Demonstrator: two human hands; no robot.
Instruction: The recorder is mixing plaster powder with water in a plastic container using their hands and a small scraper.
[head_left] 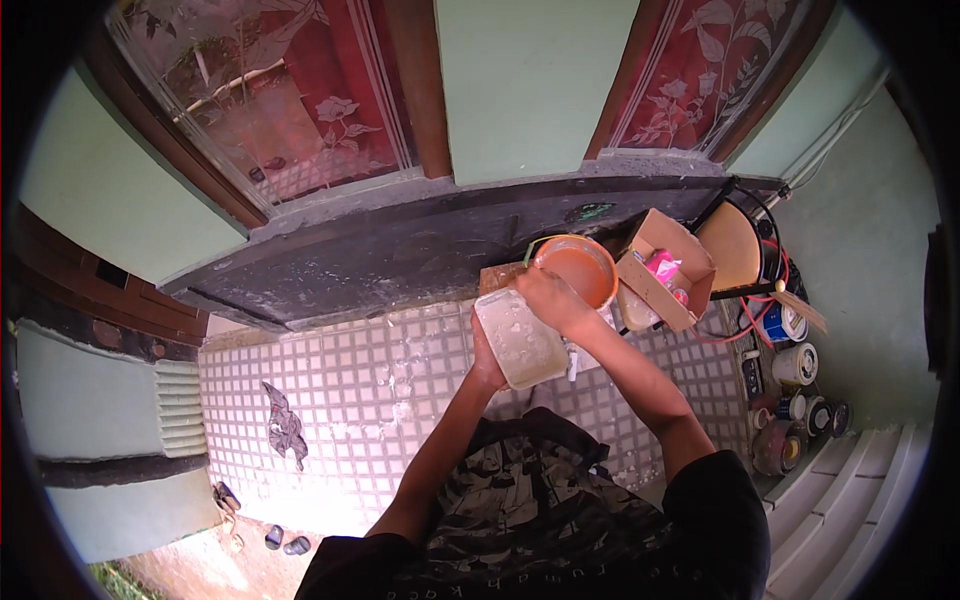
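Note:
A whitish rectangular plastic tub, its surface smeared and flecked with pale residue, is held in front of me. My left hand grips its left side from beneath, the fingers mostly hidden under it. Over the tub's far edge, my right hand is closed, with its fingers curled toward the far left corner. Whatever is in those fingers cannot be made out. Just beyond the right hand stands an orange bucket with greyish contents and a raised handle.
Right of the bucket sits an open cardboard box with a pink packet inside. Behind it is a chair. Several paint cans line the right wall. A dark cloth lies on the tiled floor, left; slippers lie nearer.

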